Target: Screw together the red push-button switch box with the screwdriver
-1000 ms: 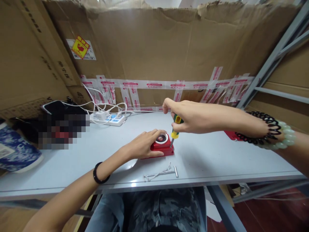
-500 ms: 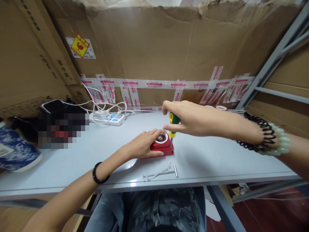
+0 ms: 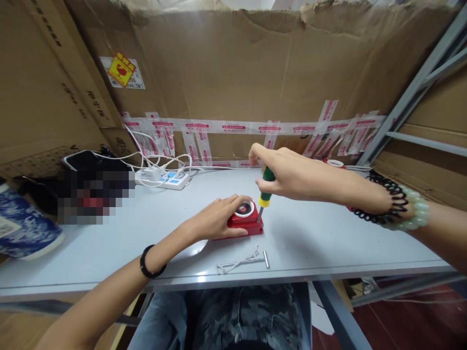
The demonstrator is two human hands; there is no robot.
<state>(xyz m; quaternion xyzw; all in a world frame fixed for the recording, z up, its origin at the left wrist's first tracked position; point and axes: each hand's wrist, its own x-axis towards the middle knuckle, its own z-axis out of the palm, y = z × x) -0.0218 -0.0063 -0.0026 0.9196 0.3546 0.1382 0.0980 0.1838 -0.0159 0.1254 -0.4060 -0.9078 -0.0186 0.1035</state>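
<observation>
In the head view, the red box (image 3: pixel 251 227) lies on the table (image 3: pixel 321 238), behind the T-shaped metal rod (image 3: pixel 243 263) that rests near the front edge. The left hand (image 3: pixel 219 218) grips the box at its left part, thumb along the near side and fingers over the top, next to the white ring (image 3: pixel 238 214). That is a sound hold: it should stop the box turning with the tool, and it leaves the right end free. The left fingers are best held away from that end, in case the tip slips.

The right hand (image 3: pixel 288 170) grips the screwdriver (image 3: pixel 265 197) by its handle, thumb against the side and index finger curled out in front; the top of the handle is hidden behind the hand. The shaft comes down to the right end of the box, and the tip is too small to tell whether it is fully seated.

The handle leans a little to the right at the top. Standing the shaft square to the box would likely give a better bite. Steady downward pressure and short, even turns seem wise, with the palm over the handle's end and the wrist loose.
</observation>
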